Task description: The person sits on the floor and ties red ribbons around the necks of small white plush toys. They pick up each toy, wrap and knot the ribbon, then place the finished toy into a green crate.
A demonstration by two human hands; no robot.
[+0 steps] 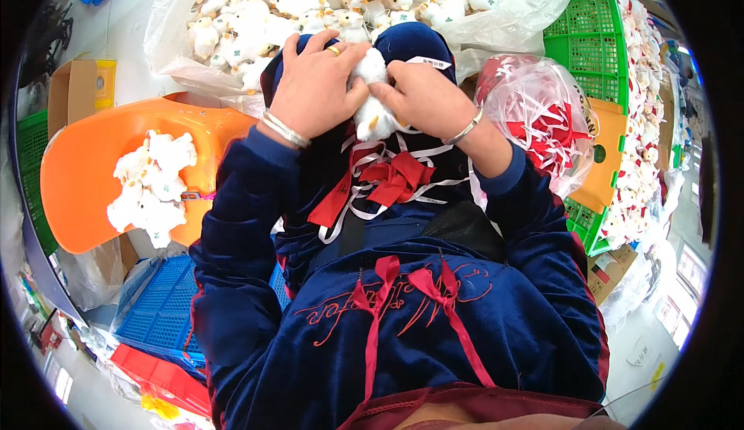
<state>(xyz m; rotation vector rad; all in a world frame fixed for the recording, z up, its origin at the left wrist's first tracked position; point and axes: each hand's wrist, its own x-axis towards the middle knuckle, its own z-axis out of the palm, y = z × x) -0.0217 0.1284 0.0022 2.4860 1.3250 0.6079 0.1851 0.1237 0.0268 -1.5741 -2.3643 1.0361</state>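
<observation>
A small white plush toy (375,120) with yellow-orange bits is held over my lap. My left hand (316,89) grips it from the left, thumb pressed against its side. From the right, my right hand (428,100) is closed on it with the thumb on top and the fingers bent. Whether a ribbon is also between the fingers I cannot make out. Just below the toy, several red cloth pieces (387,180) with white ribbon ties lie in a loose heap on my lap.
Ahead, a clear plastic bag (508,33) holds a pile of white plush toys (325,0). More plush toys (155,182) lie on an orange chair (77,174) at left. At right are a bag of red pieces (542,124) and a green crate (585,46). Blue crates (159,306) stand lower left.
</observation>
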